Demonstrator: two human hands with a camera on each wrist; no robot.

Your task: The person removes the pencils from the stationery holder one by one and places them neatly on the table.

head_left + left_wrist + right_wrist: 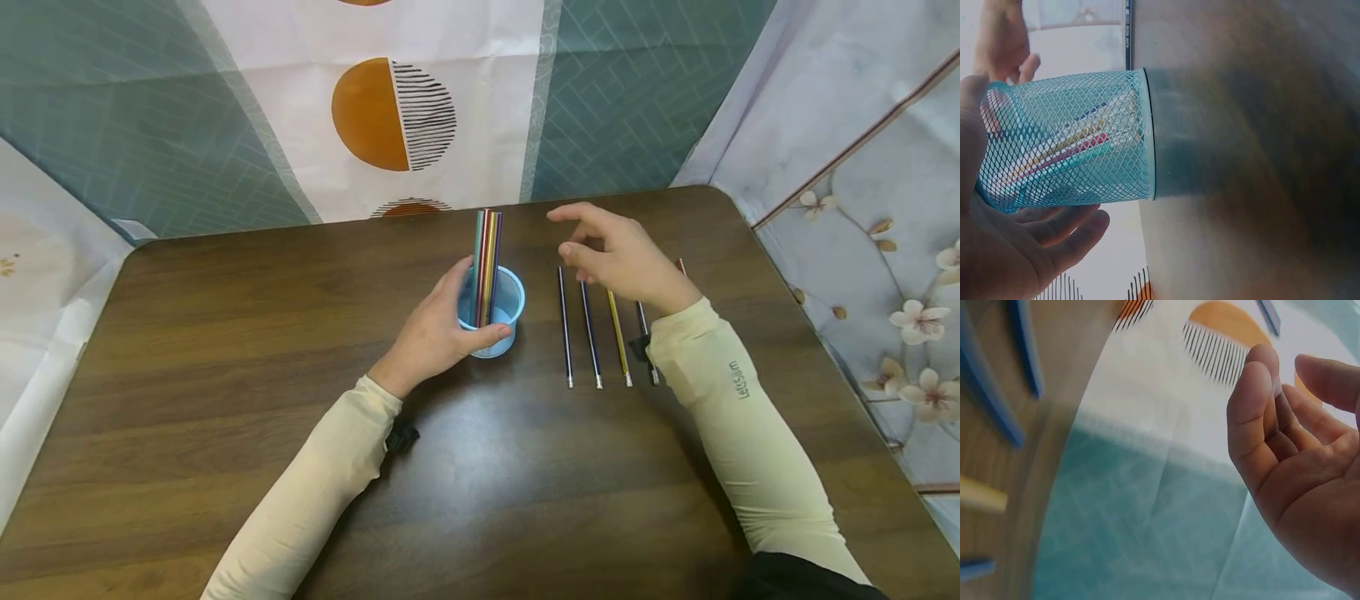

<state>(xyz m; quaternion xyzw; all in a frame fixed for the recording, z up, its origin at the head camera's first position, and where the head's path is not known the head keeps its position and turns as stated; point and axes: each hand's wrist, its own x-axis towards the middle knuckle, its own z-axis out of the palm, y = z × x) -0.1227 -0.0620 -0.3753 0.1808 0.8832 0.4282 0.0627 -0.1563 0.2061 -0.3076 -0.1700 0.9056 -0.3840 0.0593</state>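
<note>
My left hand grips a light blue mesh pencil cup near its rim, thumb on the near side and fingers round the far side. The cup stands upright on the table. Inside, several coloured pencils lean together, green, red, yellow and dark blue among them; the left wrist view shows their lower ends through the mesh. Up and to the right, my right hand hovers with loosely bent fingers and thumb apart, holding nothing. Below it lie a yellow pencil and dark blue pencils in a row.
The brown wooden table reaches back to a patterned curtain. A floral cloth hangs along the right edge. One red pencil tip shows behind the right forearm, which hides the rest of it.
</note>
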